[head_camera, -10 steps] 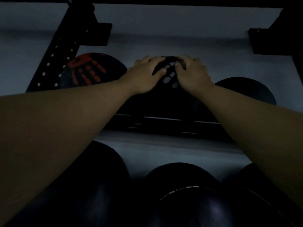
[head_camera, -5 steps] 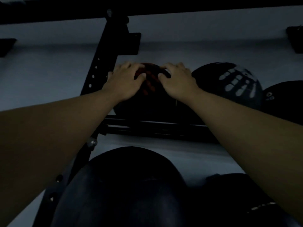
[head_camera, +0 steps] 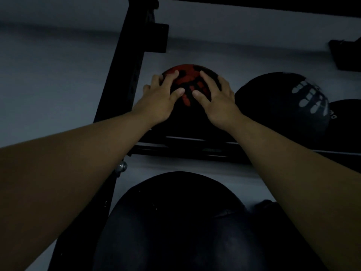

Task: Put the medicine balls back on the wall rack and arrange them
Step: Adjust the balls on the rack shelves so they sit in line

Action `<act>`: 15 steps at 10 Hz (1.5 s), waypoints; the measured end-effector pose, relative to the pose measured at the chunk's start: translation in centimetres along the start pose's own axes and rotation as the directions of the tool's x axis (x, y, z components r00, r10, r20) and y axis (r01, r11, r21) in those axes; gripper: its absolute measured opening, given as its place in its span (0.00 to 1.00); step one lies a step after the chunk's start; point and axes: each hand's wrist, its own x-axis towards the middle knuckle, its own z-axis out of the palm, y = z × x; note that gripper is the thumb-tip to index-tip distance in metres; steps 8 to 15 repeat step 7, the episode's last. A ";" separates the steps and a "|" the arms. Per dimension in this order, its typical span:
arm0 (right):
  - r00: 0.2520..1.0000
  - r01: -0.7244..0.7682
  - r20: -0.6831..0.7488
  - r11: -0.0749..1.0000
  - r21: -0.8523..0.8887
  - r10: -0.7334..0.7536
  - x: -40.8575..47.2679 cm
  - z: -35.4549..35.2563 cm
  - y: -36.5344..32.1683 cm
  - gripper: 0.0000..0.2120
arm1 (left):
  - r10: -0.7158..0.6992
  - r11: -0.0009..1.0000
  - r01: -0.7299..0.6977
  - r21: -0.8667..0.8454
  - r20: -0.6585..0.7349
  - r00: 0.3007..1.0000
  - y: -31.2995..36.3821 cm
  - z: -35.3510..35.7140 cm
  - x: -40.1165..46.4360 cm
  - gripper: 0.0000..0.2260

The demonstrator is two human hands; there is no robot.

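Observation:
A black medicine ball with a red handprint (head_camera: 188,81) rests on the upper shelf of the black wall rack (head_camera: 187,147), at its left end. My left hand (head_camera: 160,100) lies on the ball's left side and my right hand (head_camera: 216,100) on its right side, fingers spread over the print. To the right sits a black ball with a white handprint (head_camera: 283,106), and a third dark ball (head_camera: 345,114) shows at the right edge. The scene is dim.
The rack's black upright post (head_camera: 125,79) with holes stands just left of the red-print ball. Large black balls (head_camera: 181,222) fill the lower shelf below my arms. A black bracket (head_camera: 345,55) is fixed to the grey wall at the upper right.
A second ago both hands were on the white-print ball; they moved left onto the red-print ball. Since half a second ago the fingers have spread wider on it.

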 end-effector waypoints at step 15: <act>0.983 -0.094 0.144 0.982 -0.163 0.118 -3.7 -7.6 -0.8 0.29 | 0.060 0.998 -0.056 -0.038 0.125 0.990 4.2 -3.8 -1.7 0.23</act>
